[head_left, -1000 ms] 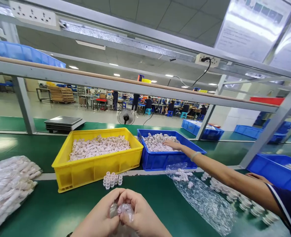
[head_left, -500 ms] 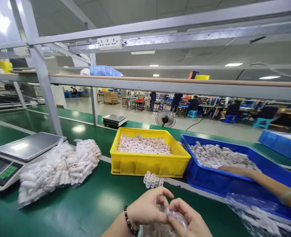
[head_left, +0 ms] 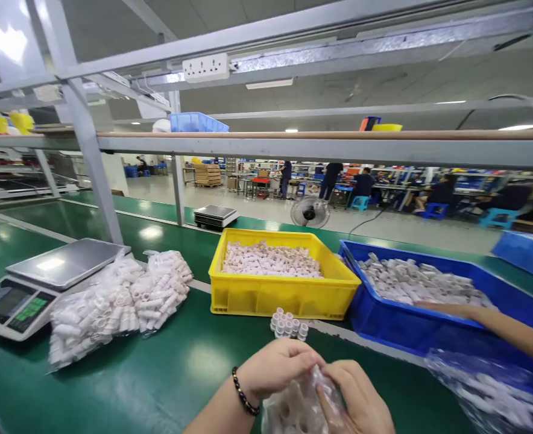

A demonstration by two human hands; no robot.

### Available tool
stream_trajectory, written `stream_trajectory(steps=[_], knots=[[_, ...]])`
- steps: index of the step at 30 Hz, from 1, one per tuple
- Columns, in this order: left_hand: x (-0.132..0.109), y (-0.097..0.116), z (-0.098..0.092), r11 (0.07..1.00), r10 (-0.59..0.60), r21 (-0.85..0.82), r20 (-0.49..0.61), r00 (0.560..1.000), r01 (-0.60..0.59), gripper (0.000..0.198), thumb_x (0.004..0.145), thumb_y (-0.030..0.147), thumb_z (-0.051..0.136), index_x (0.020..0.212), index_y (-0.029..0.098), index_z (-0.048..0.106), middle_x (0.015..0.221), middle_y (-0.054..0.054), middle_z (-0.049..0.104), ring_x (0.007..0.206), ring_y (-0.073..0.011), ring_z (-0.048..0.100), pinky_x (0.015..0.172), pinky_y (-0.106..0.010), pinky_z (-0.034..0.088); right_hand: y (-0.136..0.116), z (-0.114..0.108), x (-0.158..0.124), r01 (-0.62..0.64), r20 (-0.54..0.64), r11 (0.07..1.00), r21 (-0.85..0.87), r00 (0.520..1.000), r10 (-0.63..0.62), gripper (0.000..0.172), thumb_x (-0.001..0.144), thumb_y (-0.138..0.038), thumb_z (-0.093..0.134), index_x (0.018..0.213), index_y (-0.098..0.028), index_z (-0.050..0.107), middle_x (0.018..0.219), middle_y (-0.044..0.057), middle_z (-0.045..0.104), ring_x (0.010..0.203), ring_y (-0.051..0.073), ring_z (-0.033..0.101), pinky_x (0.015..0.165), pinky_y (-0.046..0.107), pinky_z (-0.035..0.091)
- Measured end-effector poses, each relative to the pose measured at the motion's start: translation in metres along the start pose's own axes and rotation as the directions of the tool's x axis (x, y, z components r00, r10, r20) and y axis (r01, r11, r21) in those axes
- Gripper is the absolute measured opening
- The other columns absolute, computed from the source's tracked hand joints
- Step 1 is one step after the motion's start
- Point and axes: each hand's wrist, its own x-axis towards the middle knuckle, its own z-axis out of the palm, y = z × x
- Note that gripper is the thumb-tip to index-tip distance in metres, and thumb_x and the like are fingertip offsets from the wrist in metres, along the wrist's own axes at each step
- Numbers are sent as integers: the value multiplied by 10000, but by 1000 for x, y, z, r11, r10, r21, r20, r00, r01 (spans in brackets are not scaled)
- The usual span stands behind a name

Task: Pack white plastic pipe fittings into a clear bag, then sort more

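Pinching the bunched top of a clear bag (head_left: pixel 305 401) between left hand (head_left: pixel 282 364) and right hand (head_left: pixel 361 398).
Presses the fingertips of the left hand against the gathered plastic and curls the right hand around the opposite side, close by the left. Holds the bag, partly filled with pale pieces (head_left: pixel 289 411), just beneath the fingertips, over the green table (head_left: pixel 158 386). Has a cluster of short white tubes (head_left: pixel 289 324) just beyond the hands, in front of a yellow bin (head_left: pixel 280 298). Faces a blue bin (head_left: pixel 384 319) farther off to the right, with a co-worker's hand (head_left: pixel 450 310) inside, and to the left a filled bag (head_left: pixel 122 298) beside a scale (head_left: pixel 8 307).
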Motion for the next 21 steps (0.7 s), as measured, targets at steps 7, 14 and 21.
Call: stream_trajectory(steps=[7, 14, 21], knots=[[-8, 14, 5, 910, 202, 377, -48, 978, -170, 251, 787, 290, 510, 596, 149, 594, 621, -1, 535, 626, -128, 475, 610, -233, 342, -10, -8, 3, 33, 106, 985, -169, 994, -15, 185, 845, -200, 420, 665, -180, 456, 611, 12, 463, 545, 114, 421, 516, 238, 289], [-20, 7, 3, 753, 244, 652, -161, 956, -82, 253, 832, 249, 380, 596, 190, 450, 673, -1, 502, 661, -153, 470, 614, -255, 325, -17, -21, -14, 150, 409, 967, -208, 911, -53, 276, 873, -224, 326, 659, -167, 491, 640, 31, 517, 555, 121, 432, 507, 253, 243], [-25, -34, -10, 745, 183, 666, -277, 943, 51, 279, 814, 277, 374, 555, 196, 441, 643, -13, 493, 648, -182, 472, 619, -289, 323, -9, -24, -64, 46, 471, 995, -87, 882, 0, 356, 906, -237, 241, 658, -161, 485, 612, 29, 526, 535, 104, 418, 511, 237, 260]])
